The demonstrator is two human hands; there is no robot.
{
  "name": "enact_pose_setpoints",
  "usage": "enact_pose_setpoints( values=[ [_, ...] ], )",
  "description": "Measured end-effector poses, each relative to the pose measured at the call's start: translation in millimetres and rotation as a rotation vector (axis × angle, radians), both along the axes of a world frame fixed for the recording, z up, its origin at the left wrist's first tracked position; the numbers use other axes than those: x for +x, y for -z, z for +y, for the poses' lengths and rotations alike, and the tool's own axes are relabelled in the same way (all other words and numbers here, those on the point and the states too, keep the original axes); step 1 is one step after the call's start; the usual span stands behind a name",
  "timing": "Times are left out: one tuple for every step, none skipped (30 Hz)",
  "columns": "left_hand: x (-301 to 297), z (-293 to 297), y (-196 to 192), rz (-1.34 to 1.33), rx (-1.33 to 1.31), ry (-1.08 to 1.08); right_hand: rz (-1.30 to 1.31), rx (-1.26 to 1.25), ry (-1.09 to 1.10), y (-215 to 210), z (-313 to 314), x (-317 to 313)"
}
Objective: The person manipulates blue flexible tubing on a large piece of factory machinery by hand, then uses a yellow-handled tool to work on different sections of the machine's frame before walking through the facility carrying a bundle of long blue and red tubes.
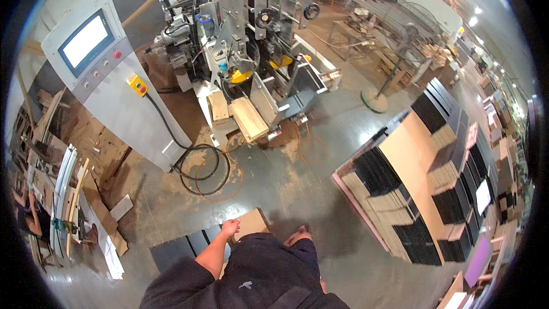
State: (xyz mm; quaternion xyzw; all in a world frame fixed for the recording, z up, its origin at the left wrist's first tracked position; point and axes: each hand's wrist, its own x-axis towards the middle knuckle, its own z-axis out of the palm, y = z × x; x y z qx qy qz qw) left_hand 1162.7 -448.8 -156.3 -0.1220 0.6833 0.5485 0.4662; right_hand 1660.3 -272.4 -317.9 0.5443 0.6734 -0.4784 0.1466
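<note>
Brown flat cardboard sheet [251, 221] lies on top of dark flat boards [183, 249] on the grey concrete floor [297, 189], just in front of the person. The left hand [230, 228] rests at the sheet's near-left edge with fingers curled; whether it grips the sheet, I cannot tell. The right hand is not visible, probably hidden by the dark clothing. A pallet of stacked dark and tan sheets [417, 194] stands to the right, near the grey machine with screen [91, 46], probably to keep material close.
</note>
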Motion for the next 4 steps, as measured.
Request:
enact_pose_setpoints(
  values=[
    [-4, 18, -7, 0.020, -0.027, -0.008, 0.019, 0.014, -0.040, 18, 28, -9],
    [-9, 36, -16, 0.037, -0.058, -0.018, 0.034, 0.024, -0.074, 35, 56, -16],
    [-12, 51, -24, 0.057, -0.089, -0.036, 0.055, 0.023, -0.098, 51, 82, -27],
    [-18, 66, -15, 0.065, -0.094, -0.062, 0.064, 0.019, -0.123, 68, 108, -39]
  ],
)
